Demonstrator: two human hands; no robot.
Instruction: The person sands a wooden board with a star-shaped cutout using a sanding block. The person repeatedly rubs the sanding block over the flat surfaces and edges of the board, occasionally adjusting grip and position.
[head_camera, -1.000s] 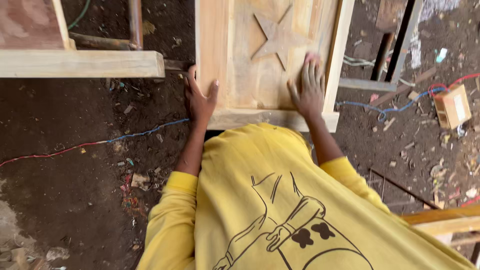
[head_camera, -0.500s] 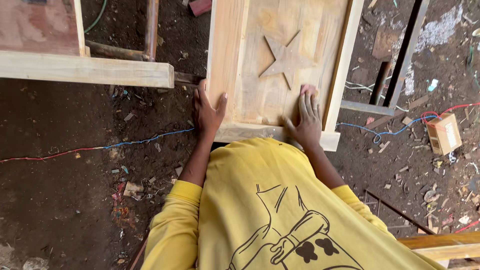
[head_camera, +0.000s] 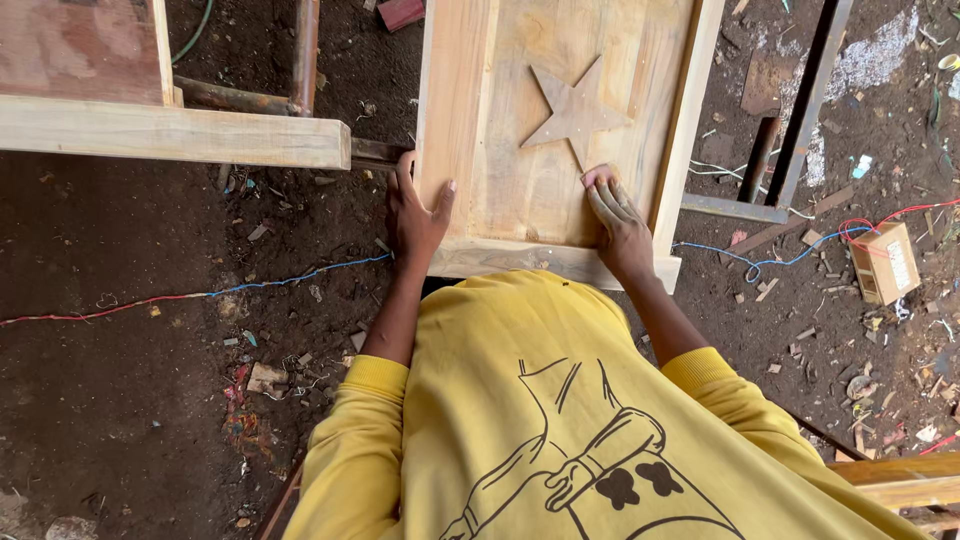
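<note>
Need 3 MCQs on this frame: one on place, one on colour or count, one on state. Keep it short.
1. Where is the left hand?
A. on the panel's left edge
B. on the cardboard box
C. on the dirt floor

2. What colour is the sleeve?
A. blue
B. yellow
C. white

3. How is the right hand placed?
A. raised clear of the wood
B. closed round a hammer
C. pressing a pinkish pad onto the panel below the star

Answers:
1 A, the fingers wrap the panel's left frame edge.
2 B, both sleeves and the shirt are yellow.
3 C, the fingertips cover a small pinkish piece lying flat on the wood.
</note>
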